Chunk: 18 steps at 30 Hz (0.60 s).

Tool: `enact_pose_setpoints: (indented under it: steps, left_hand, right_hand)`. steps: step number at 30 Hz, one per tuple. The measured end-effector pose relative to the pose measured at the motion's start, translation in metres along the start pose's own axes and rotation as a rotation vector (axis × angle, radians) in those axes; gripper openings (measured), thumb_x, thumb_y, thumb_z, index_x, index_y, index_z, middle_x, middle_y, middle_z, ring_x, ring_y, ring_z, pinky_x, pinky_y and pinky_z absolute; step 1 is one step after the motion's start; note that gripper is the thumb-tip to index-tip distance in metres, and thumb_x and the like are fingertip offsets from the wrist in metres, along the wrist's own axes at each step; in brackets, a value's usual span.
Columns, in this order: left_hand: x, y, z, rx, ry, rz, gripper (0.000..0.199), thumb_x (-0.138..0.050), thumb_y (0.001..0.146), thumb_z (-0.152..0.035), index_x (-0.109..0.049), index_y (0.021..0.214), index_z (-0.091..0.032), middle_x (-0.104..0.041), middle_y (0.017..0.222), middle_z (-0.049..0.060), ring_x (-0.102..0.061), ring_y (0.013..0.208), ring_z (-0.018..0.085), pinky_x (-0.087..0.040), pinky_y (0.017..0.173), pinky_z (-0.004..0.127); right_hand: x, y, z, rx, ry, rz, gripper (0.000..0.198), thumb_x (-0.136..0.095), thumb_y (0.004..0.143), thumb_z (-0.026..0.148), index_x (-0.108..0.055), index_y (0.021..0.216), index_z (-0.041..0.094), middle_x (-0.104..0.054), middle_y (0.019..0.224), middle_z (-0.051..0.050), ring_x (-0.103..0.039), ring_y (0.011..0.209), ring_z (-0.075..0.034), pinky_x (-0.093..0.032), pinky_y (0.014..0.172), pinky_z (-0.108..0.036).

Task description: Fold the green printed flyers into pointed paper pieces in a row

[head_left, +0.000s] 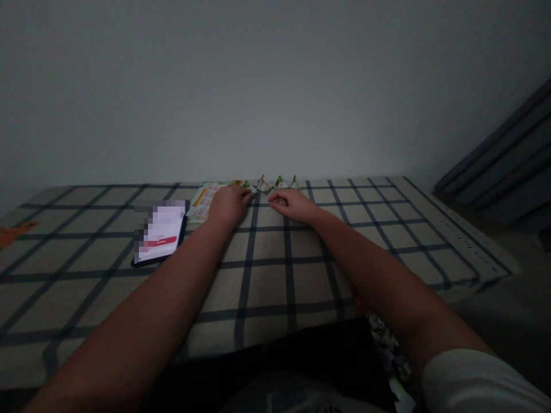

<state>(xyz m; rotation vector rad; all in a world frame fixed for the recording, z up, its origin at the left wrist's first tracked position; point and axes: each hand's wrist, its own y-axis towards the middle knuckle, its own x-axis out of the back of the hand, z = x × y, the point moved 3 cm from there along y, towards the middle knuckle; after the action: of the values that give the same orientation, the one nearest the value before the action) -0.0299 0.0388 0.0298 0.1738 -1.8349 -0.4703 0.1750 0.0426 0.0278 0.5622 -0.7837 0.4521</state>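
Note:
At the far side of the table, my left hand (230,203) is closed, fingertips pressed together beside a small green-and-white piece (247,184). Whether it grips that piece cannot be made out. My right hand (293,205) rests a little to the right, its fingers curled in a pinch; anything in it is too small or hidden to name. Just beyond the hands stand several small pointed paper-like pieces, among them a left one (263,184), a green-tipped one (280,182) and a right one (295,182). Printed sheets (203,201) lie partly under my left hand.
A phone or tablet (161,232) with a lit screen lies left of my left forearm. The checked cloth (267,275) covers the table, which meets a plain wall (275,92). An orange item (17,232) is at the left edge; dark folded fabric (499,140) hangs at right.

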Motion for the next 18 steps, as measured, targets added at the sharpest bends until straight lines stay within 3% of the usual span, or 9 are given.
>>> enact_pose_setpoints:
  steps: [9,18]
  left_hand:
    - [-0.0004,-0.0021,-0.0037,0.034,-0.026,-0.024,0.039,-0.055,0.097,-0.034,-0.076,0.125,-0.017,-0.077,0.116,0.016,-0.071,0.108,0.033,-0.051,0.096,0.041]
    - [-0.0049,-0.0031,-0.0035,0.044,-0.008,0.004,0.049,-0.057,0.095,-0.037,-0.067,0.141,-0.022,-0.075,0.125,0.015,-0.068,0.116,0.034,-0.051,0.098,0.041]
  right_hand:
    - [-0.0006,0.0006,0.0001,0.000,-0.011,0.004,0.019,-0.061,0.092,0.019,-0.071,0.107,0.013,-0.069,0.097,-0.006,-0.054,0.078,-0.014,-0.040,0.075,-0.026]
    - [-0.0013,0.0004,-0.0019,0.001,0.006,0.004,0.018,-0.060,0.092,0.020,-0.071,0.105,0.014,-0.069,0.095,-0.006,-0.055,0.078,-0.014,-0.040,0.074,-0.026]
